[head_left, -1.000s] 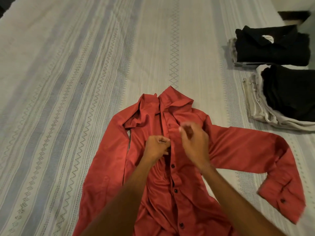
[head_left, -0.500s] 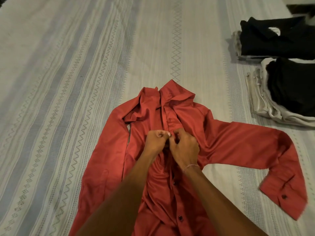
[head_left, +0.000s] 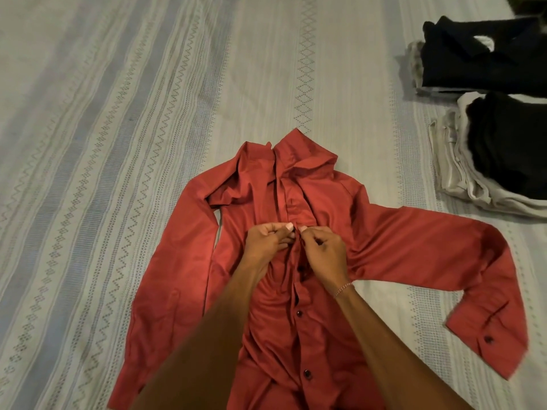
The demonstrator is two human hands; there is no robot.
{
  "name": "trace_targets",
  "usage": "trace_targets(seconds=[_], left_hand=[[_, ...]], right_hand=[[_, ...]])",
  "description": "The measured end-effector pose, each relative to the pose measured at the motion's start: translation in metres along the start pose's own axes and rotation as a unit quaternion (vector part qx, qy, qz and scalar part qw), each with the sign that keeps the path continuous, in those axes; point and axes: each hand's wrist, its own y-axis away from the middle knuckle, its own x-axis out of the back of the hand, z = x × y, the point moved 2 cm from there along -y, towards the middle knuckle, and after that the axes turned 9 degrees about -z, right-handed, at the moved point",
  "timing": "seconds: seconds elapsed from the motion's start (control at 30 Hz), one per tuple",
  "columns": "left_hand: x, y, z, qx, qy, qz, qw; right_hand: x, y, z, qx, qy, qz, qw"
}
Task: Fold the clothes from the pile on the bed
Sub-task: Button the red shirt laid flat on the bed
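Head view: both hands, left (head_left: 270,242) and right (head_left: 322,250), are pinching the red shirt (head_left: 399,247) placket; shirt unfolded, folded stacks (head_left: 485,69) waiting aside.

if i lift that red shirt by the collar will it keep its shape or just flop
Probably flop: the red shirt bunches into soft folds where the left hand and right hand pinch its placket. Its slight sheen hints it may slide. The right sleeve would likely dangle.

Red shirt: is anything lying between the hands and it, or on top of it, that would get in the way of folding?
Nothing visible. Both hands already pinch the red shirt at its button strip, and the folded clothes sit apart at the far right.
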Motion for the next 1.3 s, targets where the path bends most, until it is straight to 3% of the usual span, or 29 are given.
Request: trace_targets(seconds=[0.13,0.3,0.8,1.13,1.3], left_hand=[[0.003,-0.002,-0.003,0.005,-0.026,-0.020,0.999],[0.001,-0.002,-0.006,0.004,-0.039,-0.007,0.999],[0.000,0.002,-0.007,-0.001,0.024,0.014,1.000],[0.006,0.002,-0.007,0.011,0.040,-0.019,0.999],[0.007,-0.001,-0.008,0.015,0.042,-0.022,0.999]], right_hand=[[0.004,-0.010,0.002,0.004,-0.033,-0.054,0.998],[0.006,-0.012,0.002,-0.044,-0.128,-0.056,0.989],[0.003,-0.012,0.009,-0.056,-0.136,-0.049,0.988],[-0.004,-0.007,0.017,0.031,0.034,-0.015,0.999],[-0.008,-0.006,0.025,0.052,0.058,-0.010,0.997]])
